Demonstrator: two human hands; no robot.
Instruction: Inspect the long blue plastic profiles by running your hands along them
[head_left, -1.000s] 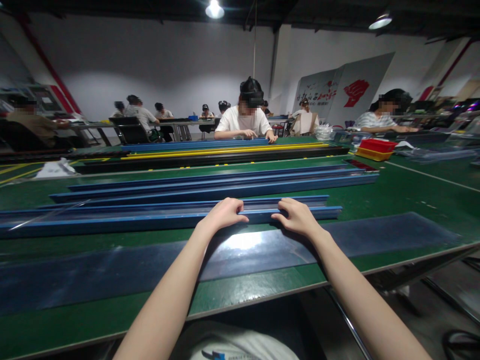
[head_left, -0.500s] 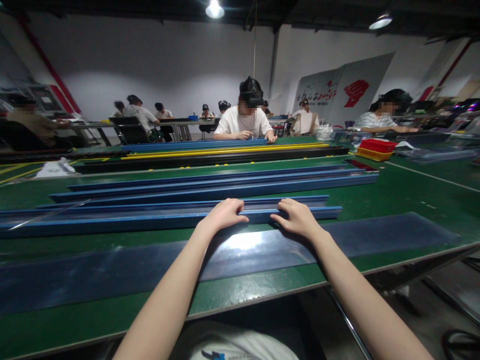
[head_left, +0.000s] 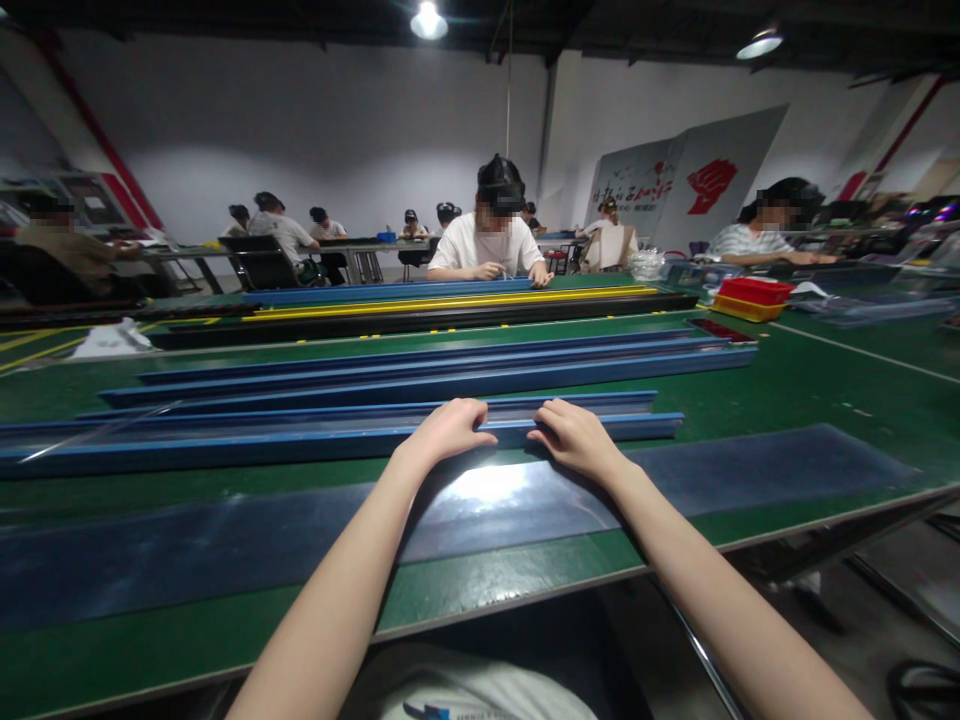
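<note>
A long blue channel strip (head_left: 300, 440) lies across the table in front of me, with clear film showing inside its trough. My left hand (head_left: 452, 428) grips its near wall, thumb on my side and fingers curled over the top. To the right, my right hand (head_left: 574, 432) holds the same wall in the same way, a short gap from the left. The fingertips of both hands are hidden inside the channel. Between the channel and the table edge, a clear plastic sheet (head_left: 720, 475) lies flat beneath my wrists.
More blue channels (head_left: 450, 380) lie just beyond, with a phone (head_left: 724, 330) at their right end. Farther off are black and yellow strips (head_left: 465, 305) and red and yellow bins (head_left: 750, 298). A co-worker (head_left: 491, 240) sits opposite, handling another blue strip.
My right hand has slid a little to the left along the channel wall, closer to my left hand. The left hand and the channel stay where they were.
</note>
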